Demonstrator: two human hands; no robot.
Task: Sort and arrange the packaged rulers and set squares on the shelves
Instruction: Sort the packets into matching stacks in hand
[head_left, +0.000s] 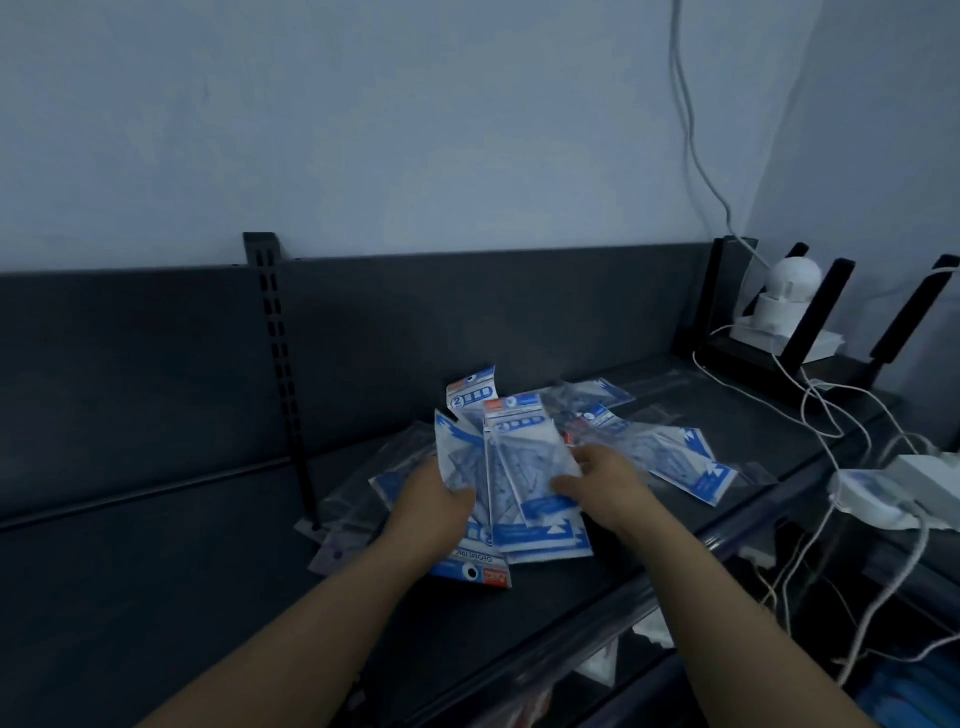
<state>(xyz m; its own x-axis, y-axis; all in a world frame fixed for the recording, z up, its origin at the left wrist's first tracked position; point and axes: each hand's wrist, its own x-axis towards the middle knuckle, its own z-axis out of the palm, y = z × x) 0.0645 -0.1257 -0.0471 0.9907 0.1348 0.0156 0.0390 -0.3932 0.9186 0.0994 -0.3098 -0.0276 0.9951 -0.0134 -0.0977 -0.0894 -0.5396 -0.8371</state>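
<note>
A fanned bundle of packets (519, 467), blue and white, is held just above the dark shelf (156, 571). The left hand (436, 501) grips its left edge and the right hand (597, 478) grips its right, thumbs on the front. Loose packets (680, 457) lie scattered on the shelf around it. A white camera (787, 293) and cables (831, 415) are at the right.

Left grip (439, 506) and right grip (602, 480) bare; left forearm (311, 618) and right forearm (727, 618) bare to the view's lower edge.

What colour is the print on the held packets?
Blue print on white packets, with a small orange-red corner; head view.
</note>
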